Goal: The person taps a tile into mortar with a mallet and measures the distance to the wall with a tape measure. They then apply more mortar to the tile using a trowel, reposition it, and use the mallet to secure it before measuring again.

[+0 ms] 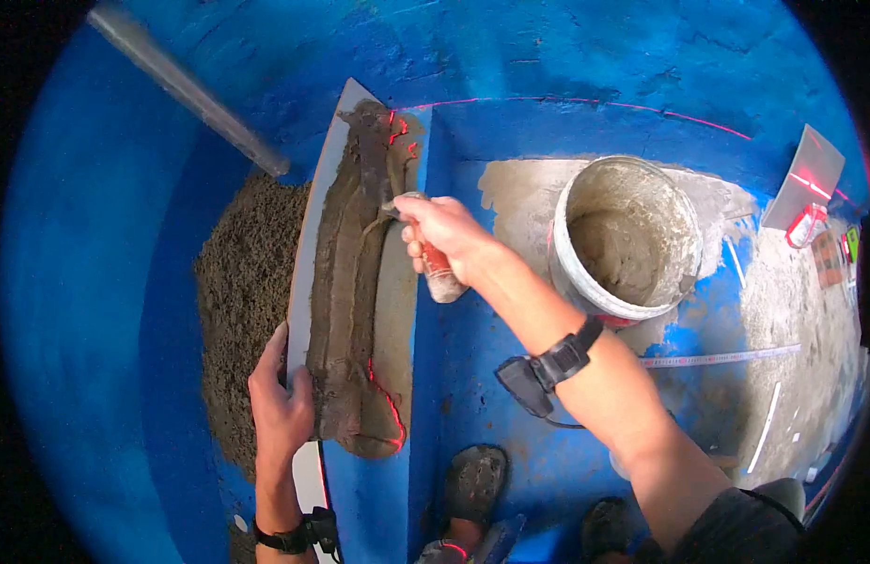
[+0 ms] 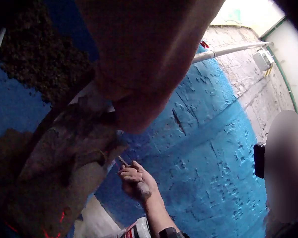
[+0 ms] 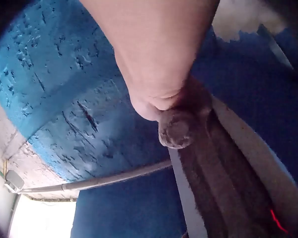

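Observation:
In the head view, my right hand (image 1: pixel 439 235) grips the reddish, mortar-caked handle (image 1: pixel 441 277) of a trowel. Its dark blade (image 1: pixel 372 164) lies along the far end of a long bed of wet mortar (image 1: pixel 336 310) on a blue ledge. A long pale board (image 1: pixel 308 273) runs along the mortar's left side, and my left hand (image 1: pixel 282 399) holds its near part, fingers at the outer edge and thumb on the inner side. The handle's rounded end (image 3: pixel 176 130) shows in the right wrist view, where my hand hides the blade. My left hand (image 2: pixel 139 106) is dark in its own wrist view.
A bucket of mortar (image 1: pixel 559 254) stands to the right, near a tape measure (image 1: pixel 726 358) on the floor. Left of the ledge lies a heap of dark, coarse mix (image 1: pixel 242 282), with a pole (image 1: pixel 190 94) above it. Red laser lines cross the wall and mortar.

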A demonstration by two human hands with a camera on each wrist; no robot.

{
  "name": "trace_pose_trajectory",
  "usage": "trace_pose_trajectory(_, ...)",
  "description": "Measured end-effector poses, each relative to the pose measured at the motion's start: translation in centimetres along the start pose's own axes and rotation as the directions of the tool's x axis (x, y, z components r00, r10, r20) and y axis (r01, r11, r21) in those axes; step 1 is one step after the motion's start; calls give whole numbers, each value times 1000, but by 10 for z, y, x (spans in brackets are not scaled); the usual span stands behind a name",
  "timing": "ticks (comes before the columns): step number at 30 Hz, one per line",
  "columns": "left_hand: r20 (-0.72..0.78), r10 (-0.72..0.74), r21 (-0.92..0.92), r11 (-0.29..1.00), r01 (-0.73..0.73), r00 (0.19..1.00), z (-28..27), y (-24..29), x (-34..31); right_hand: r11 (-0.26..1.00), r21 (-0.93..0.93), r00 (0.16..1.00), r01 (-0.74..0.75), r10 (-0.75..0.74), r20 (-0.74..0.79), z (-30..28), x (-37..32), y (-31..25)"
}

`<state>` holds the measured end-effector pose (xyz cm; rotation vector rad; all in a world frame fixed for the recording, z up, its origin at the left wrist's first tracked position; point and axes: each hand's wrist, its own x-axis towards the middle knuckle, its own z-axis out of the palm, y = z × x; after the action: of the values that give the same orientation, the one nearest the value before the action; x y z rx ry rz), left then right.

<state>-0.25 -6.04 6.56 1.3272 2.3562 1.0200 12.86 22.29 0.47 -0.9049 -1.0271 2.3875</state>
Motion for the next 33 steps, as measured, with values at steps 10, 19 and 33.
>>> trace_pose_trajectory(10, -29, 50, 121, 992, -46, 998, -4, 15, -1, -46, -960, 859, 278, -436, 269, -51, -83, -112)
trace_pose_trajectory(19, -56, 99, 176, 980, -87, 994, 0, 9, -1, -476, -875, 936, 90, -260, 238, -34, -72, -144)
trace_pose_trajectory(33, -73, 57, 156, 987, -45, 996, 1, 11, -1, -442, -894, 916, 73, -325, 235, -34, -52, -147)
